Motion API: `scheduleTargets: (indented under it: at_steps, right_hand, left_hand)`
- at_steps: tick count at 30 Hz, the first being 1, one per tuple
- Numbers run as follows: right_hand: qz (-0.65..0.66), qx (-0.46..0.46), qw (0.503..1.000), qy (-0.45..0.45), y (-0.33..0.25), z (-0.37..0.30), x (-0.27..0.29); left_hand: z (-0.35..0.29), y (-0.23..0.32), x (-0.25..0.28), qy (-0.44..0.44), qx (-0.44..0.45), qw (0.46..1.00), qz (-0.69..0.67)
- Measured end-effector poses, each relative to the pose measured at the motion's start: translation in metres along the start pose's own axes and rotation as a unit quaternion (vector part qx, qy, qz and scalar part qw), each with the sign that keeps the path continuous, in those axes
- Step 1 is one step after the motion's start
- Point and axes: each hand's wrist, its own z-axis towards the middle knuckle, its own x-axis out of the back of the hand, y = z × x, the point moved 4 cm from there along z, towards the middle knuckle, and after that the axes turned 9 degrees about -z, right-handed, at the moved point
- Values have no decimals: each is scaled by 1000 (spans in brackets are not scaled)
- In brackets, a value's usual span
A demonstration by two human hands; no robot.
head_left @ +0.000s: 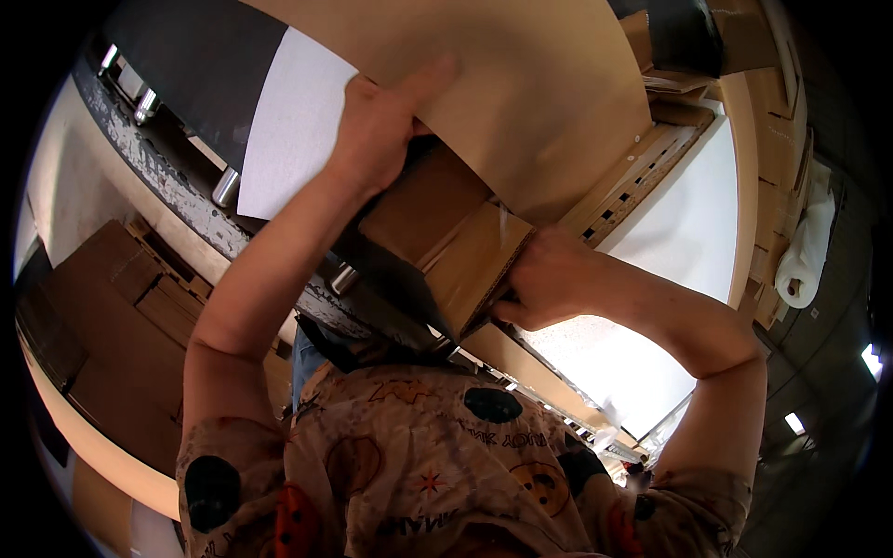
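Observation:
A brown cardboard box [437, 232] sits tilted in front of my chest, its flaps partly folded. My left hand [381, 130] rests flat against a large brown cardboard sheet [521, 84] that rises above the box, fingers spread on it. My right hand [544, 279] grips the corrugated edge of the box's right flap [479, 265], fingers curled around it. Inside the box a dark lining shows under the flap.
A white sheet [298, 121] lies on a dark conveyor with metal rollers [223, 186] at the left. Flattened cardboard stacks [121, 288] lie below left, more boxes [772, 121] and a white roll [805, 251] at the right, beside a white tabletop [679, 242].

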Motion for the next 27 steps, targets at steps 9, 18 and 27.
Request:
scheduleTargets:
  at_steps: [9, 18, 27]
  right_hand:
    - [36, -39, 998, 27, -3, -12, 6]
    - [17, -11, 999, 47, -15, -42, 23]
    - [45, -27, 999, 6, -7, -25, 18]
  left_hand:
    - [3, -4, -3, -30, -67, 997, 4]
    - [38, 57, 20, 83, -230, 969, 14]
    - [121, 190, 90, 89, -242, 960, 109]
